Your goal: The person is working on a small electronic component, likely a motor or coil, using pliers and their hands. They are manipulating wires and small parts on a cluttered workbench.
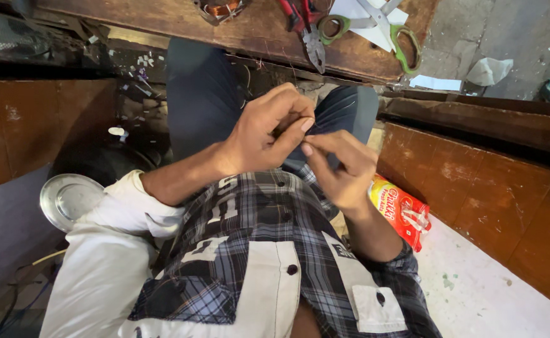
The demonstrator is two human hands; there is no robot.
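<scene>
— Left hand [265,128]? 
— Curled nearly closed, thumb and forefinger pinched on something thin and dark, too small to identify.
— Right hand [344,166]? 
— Pinched shut too, fingertips touching the left's, over the lap.
— Beyond the hands? 
— Green-handled scissors [375,25] and red-handled pliers [306,28] on the wooden bench [250,28]. Red packet [400,209] just beside the right wrist.

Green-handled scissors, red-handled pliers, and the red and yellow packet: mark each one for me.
Green-handled scissors [405,47]: head view, on the right green handle loop.
Red-handled pliers [313,49]: head view, on the grey metal head.
Red and yellow packet [395,209]: head view, on its printed front.
</scene>
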